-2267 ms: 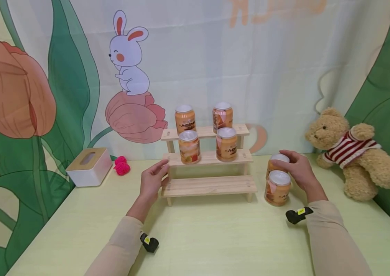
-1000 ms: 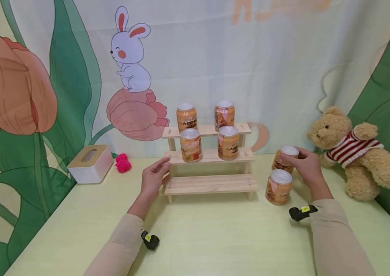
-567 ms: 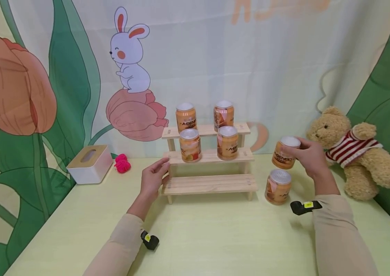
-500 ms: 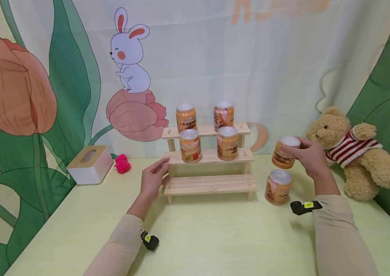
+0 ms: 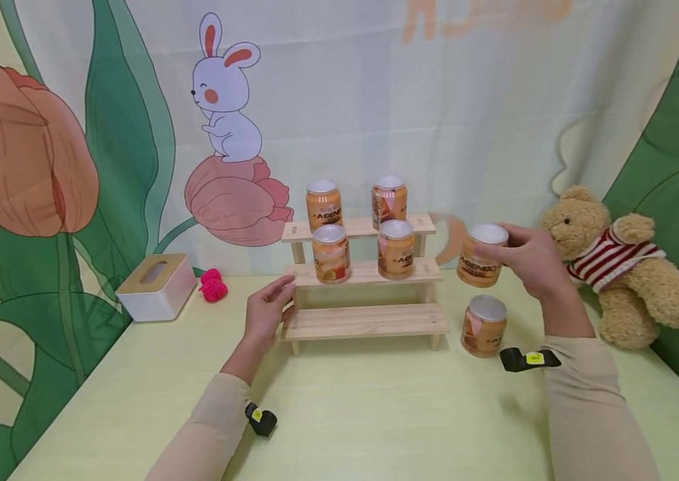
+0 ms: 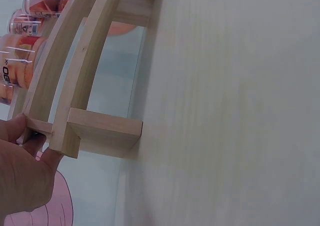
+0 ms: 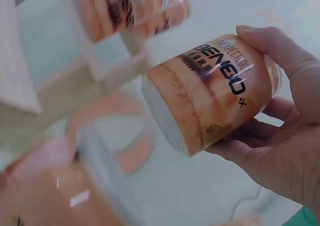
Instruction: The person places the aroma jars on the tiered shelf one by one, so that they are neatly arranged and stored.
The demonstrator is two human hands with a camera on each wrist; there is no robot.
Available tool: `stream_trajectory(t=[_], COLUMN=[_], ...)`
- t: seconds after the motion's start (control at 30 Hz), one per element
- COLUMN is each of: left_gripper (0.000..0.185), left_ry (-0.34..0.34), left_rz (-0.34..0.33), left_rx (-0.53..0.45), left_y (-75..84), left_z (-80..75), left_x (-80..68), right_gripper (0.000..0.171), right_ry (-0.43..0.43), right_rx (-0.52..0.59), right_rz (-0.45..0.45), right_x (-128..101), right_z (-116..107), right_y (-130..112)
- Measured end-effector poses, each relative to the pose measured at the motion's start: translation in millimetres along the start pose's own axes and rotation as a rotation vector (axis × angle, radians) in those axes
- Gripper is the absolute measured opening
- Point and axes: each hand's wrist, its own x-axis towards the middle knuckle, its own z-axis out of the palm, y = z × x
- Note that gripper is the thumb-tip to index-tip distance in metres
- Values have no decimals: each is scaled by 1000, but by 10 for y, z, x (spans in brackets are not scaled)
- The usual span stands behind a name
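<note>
My right hand [image 5: 534,260] grips an orange can [image 5: 479,257] with a silver lid, thumb on one side and fingers on the other. The right wrist view shows that can [image 7: 210,91] tilted and off the table. Another orange can [image 5: 484,327] stands on the table just below it. At the left end of a three-step wooden display rack [image 5: 366,321], my left hand [image 5: 267,310] holds the frame; the left wrist view shows the thumb and fingers [image 6: 47,161] around its end. Two cans [image 5: 396,250] stand on the middle step and two [image 5: 389,204] on the top step.
A teddy bear [image 5: 609,260] in a striped shirt leans at the right. To the left are a white tissue box [image 5: 159,294] with a wooden lid and a pink ball of yarn [image 5: 213,286]. A printed cloth [image 5: 339,120] hangs behind the table.
My right hand has lifted the can from behind the other one, first shifting it right, then bringing it up and left toward the rack. My left hand stays at the rack.
</note>
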Motion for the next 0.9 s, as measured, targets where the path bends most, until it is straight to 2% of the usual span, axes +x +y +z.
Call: stream_trajectory(t=[0.2, 0.4, 0.67, 0.9], left_gripper=[32, 32, 30, 30], left_ry=[-14, -11, -4, -7], left_rz=[-13, -11, -8, -8], left_rx=[2, -8, 6, 10], left_y=[4, 5, -4, 4], left_z=[-9, -3, -1, -6], left_x=[-6, -6, -3, -1], right_gripper=[55, 56, 50, 56], right_ry=[-73, -158, -236, -299], right_rx=[45, 103, 128, 171], right_rz=[-54, -55, -37, 26], right_x=[-56, -106, -153, -177], right_z=[169, 369, 673, 945], right_y=[-259, -445, -546, -584])
